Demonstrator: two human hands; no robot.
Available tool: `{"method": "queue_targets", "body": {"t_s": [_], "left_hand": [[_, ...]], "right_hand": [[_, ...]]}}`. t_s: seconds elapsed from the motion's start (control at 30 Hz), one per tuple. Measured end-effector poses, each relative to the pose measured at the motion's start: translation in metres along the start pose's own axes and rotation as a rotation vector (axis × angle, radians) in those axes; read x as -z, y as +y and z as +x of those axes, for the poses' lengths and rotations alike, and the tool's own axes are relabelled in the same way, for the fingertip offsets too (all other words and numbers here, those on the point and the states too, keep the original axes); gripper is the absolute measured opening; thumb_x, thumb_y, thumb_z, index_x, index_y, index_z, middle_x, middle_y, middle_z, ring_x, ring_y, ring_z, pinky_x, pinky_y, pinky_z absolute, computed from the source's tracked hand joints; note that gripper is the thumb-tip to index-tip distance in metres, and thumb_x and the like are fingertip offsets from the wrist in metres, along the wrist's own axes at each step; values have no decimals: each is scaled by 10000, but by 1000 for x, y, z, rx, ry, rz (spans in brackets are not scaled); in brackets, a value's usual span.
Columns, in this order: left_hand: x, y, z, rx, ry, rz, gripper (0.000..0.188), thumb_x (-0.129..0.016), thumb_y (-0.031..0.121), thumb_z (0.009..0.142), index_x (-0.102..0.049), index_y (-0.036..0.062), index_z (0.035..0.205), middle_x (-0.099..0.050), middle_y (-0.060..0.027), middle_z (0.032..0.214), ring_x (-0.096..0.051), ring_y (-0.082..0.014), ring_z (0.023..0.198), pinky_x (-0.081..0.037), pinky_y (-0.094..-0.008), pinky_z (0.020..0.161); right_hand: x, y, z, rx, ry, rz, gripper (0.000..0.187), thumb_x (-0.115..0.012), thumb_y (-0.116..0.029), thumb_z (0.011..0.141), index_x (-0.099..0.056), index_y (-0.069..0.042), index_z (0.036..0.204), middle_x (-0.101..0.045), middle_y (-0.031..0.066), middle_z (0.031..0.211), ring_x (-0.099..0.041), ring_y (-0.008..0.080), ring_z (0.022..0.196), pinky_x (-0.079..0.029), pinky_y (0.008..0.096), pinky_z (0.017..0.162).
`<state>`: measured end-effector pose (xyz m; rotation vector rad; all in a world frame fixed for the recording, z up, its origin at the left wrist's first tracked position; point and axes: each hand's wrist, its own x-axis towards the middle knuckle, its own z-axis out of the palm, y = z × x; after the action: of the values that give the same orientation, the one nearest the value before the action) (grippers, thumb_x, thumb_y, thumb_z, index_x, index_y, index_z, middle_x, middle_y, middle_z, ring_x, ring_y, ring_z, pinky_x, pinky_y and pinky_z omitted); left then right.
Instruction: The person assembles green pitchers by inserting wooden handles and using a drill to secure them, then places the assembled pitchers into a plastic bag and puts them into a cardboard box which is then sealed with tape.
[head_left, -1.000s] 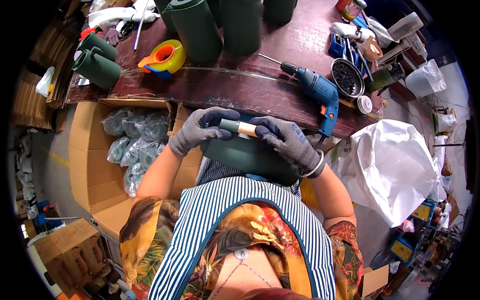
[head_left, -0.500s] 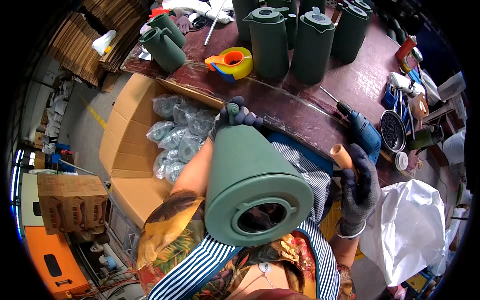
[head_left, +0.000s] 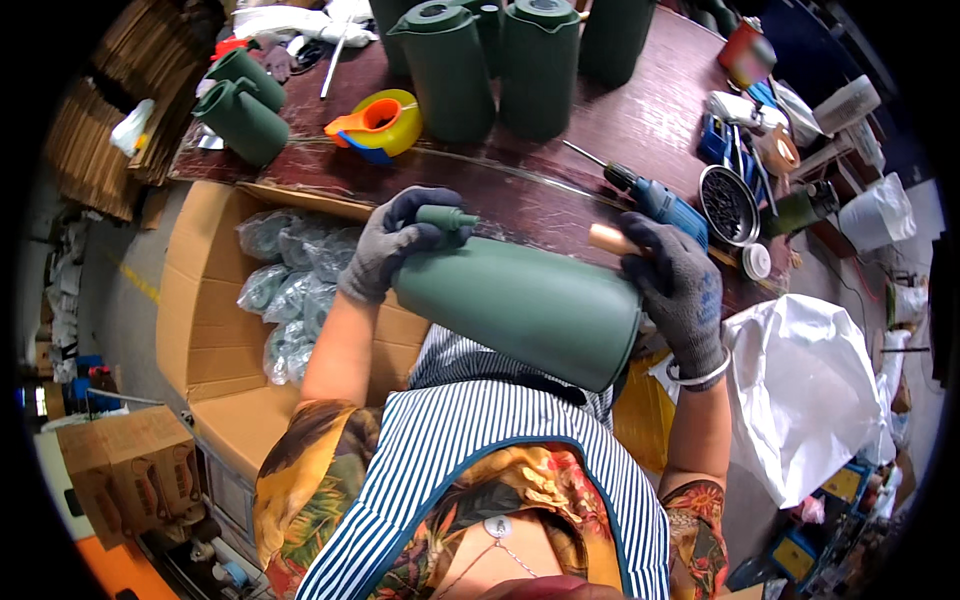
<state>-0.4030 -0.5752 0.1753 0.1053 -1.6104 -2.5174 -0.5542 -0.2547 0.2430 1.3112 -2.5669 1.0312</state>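
A dark green jug body [head_left: 520, 305] lies sideways before my chest, its base toward the right. My gloved left hand [head_left: 385, 245] grips the jug's left end. Beside those fingers a short green stepped peg [head_left: 447, 217] sticks out; whether it belongs to the jug I cannot tell. My gloved right hand [head_left: 682, 290] is closed around a tan wooden-looking handle [head_left: 612, 239], close beside the jug's base. Whether that hand touches the base is unclear. The base's underside faces away from view.
Several green jugs [head_left: 540, 80] stand on the dark red table [head_left: 330, 175], near a tape dispenser [head_left: 378, 125]. A blue power drill [head_left: 665, 208] and a bowl of dark small parts [head_left: 729, 204] lie right. An open carton [head_left: 210, 300] holds bagged parts; a white sack [head_left: 800, 390] stands right.
The jug has turned from base-toward-me to lying sideways. My right hand has come up and inward to its base, still holding the wooden-looking handle. The whole view has shifted.
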Motion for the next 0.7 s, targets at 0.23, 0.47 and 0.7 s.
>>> {"method": "queue_targets", "body": {"t_s": [0.23, 0.47, 0.7], "left_hand": [[-32, -3, -2, 119, -161, 255, 511, -759, 79, 803, -583, -39, 1268, -668, -118, 1160, -657, -195, 1080, -540, -350, 971], [-23, -15, -1, 191, -155, 232, 534, -726, -11, 785, -573, -32, 1296, -658, -118, 1193, -642, -193, 1113, -530, -355, 997], [-20, -15, 2, 211, -177, 216, 540, -750, 31, 794, -572, -29, 1300, -645, -120, 1229, -635, -205, 1137, -517, -357, 1020]], "right_hand": [[-36, -19, -13, 36, -82, 356, 386, -764, -178, 846, -695, -62, 1208, -728, 125, 1113, -704, 281, 980, -549, 376, 867], [-53, -36, -23, 280, 16, -85, 480, -771, -169, 783, -662, -92, 1243, -709, 72, 1120, -676, 265, 941, -540, 408, 811], [-64, -24, -25, 240, 22, 8, 456, -773, -162, 793, -659, -75, 1226, -711, 99, 1135, -683, 283, 944, -544, 402, 821]]}}
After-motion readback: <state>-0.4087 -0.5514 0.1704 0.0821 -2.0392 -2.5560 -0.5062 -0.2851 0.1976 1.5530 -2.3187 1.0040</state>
